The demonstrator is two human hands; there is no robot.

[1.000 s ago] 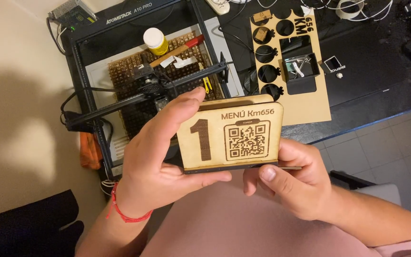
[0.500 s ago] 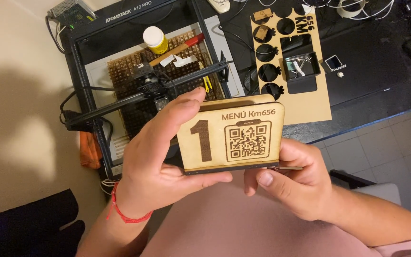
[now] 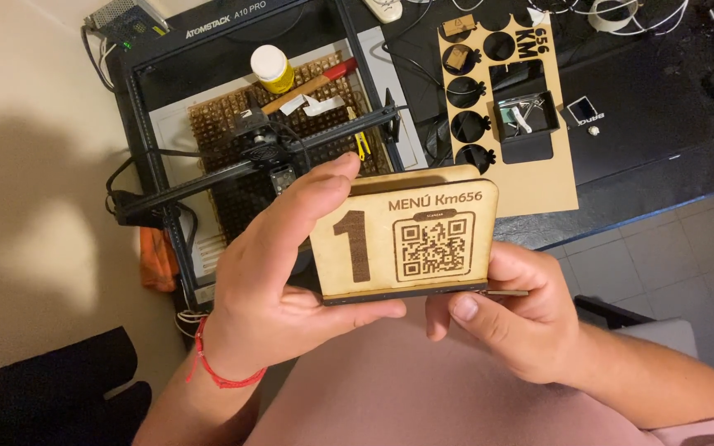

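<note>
Item: wooden sign (image 3: 406, 235), pale plywood, rounded top corners, engraved with a large numeral and a square code pattern. I hold it upright above my lap, face toward me, clear of the tabletop (image 3: 646, 124) on every side.

Edges and room: its top edge overlaps the view of the cut sheet (image 3: 539, 177) behind it but sits well above that sheet. Open air lies left, right and below; under it only my pink shirt (image 3: 373, 388).

Left hand (image 3: 278, 289): palm cupped under the bottom left corner, thumb running along the bottom edge, forefinger curved up over the top left corner. My fingers pinch the sign between top and bottom. A red cord bracelet (image 3: 212, 372) circles the wrist.

Right hand (image 3: 506, 310): fingers curled behind the bottom right corner, thumb in front, pressed on a thin dark strip (image 3: 502, 292) that juts from under the sign's base.

Surroundings: a black-framed laser engraver (image 3: 249, 140) at the tabletop's left end, with a yellow, white-capped bottle (image 3: 273, 68) and a red-tipped stick (image 3: 307, 84) on its slatted bed. The cut sheet carries round holes and a small black tray (image 3: 526, 120). White cables (image 3: 613, 12) lie at the far edge. Grey floor tiles (image 3: 663, 248) at right; a dark bag (image 3: 43, 388) lower left.
</note>
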